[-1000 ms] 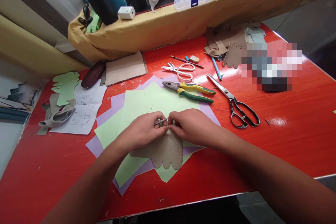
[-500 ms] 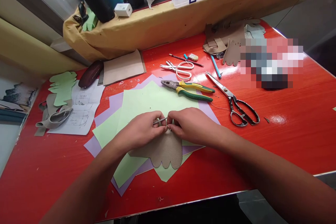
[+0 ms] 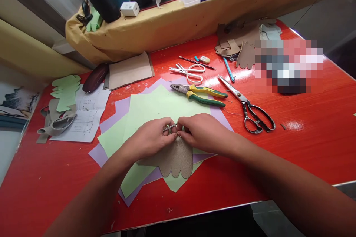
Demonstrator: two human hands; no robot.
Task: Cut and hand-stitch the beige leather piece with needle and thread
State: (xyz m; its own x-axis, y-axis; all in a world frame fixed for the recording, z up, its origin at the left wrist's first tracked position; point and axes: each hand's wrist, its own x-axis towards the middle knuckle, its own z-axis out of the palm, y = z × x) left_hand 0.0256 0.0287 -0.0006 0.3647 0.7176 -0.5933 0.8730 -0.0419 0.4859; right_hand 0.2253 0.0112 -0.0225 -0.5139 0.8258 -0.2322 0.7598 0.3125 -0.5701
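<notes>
A beige pebbled leather piece (image 3: 178,159) with a scalloped lower edge hangs below my fingertips, over the paper sheets. My left hand (image 3: 151,135) is closed, pinching the leather's upper edge between thumb and fingers. A thin metal rod (image 3: 169,127) crosses its curled fingers and points toward the other hand; its full shape is hidden. My right hand (image 3: 198,131) is pinched shut at the same spot, its fingertips touching those of the left. Thumb and finger grip the leather's upper edge there, and anything smaller between them cannot be made out.
Green paper (image 3: 155,107) and purple sheets lie beneath. Beyond are pliers (image 3: 191,92), white-handled scissors (image 3: 191,72) and large shears (image 3: 244,103). To the left are a printed sheet (image 3: 89,114), grey strips (image 3: 55,126) and a dark oval case (image 3: 96,77). Leather scraps (image 3: 236,39) lie at the back right.
Both hands keep nearly the same pinch on the leather. The thin rod shows only a very slight shift, and the whole view has moved a little.
</notes>
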